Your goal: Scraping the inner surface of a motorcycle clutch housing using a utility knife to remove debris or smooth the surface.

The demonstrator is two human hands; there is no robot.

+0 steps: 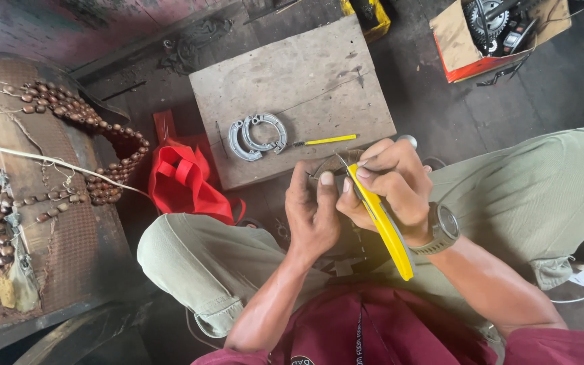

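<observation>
My right hand [390, 182] grips a yellow utility knife [381, 223], its blade tip pointing up-left at a small dark curved part [336, 163]. My left hand [312, 209] pinches that part from the left, thumb pressed near the blade. Both hands are held above my knees, just in front of a wooden board [346, 81]. On the board lie two grey metal brake shoes [257, 135] and a thin yellow-handled tool [326, 140]. Most of the dark part is hidden by my fingers.
A red cloth bag [184, 179] lies left of the board. A beaded wooden seat cover [28, 162] fills the left side. A cardboard box [464, 40] with a sprocket and other parts stands at the top right. Dark floor surrounds the board.
</observation>
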